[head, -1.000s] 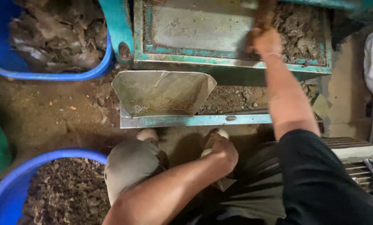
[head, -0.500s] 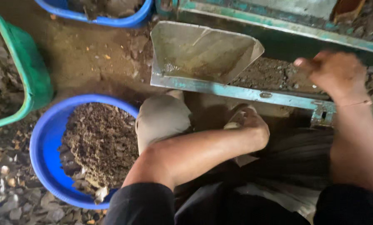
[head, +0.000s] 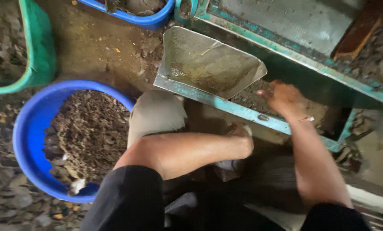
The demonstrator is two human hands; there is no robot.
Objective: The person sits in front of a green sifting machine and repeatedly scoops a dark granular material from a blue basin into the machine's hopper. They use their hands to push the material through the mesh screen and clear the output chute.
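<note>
While the person crouches low, the right hand (head: 285,99) reaches forward into the lower tray (head: 225,105) of a teal-painted machine, arm nearly straight, palm down, fingers spread loosely over the dark crumbly debris (head: 251,97) lying there; its grip is open and I cannot make out anything pinched in it. Across the knees lies the left forearm, with the left hand (head: 242,137) dropped over the far side near the tray's front edge. Its fingers are hidden, so I cannot tell whether that grip is closed. Just left of the right hand sits a metal scoop (head: 208,64), its long axis running from the tray's left end toward the hand, its torn open mouth pointing right. Beside the left knee stands a blue tub (head: 26,141) holding more brown debris. Shadow swallows the tray's right corner.
</note>
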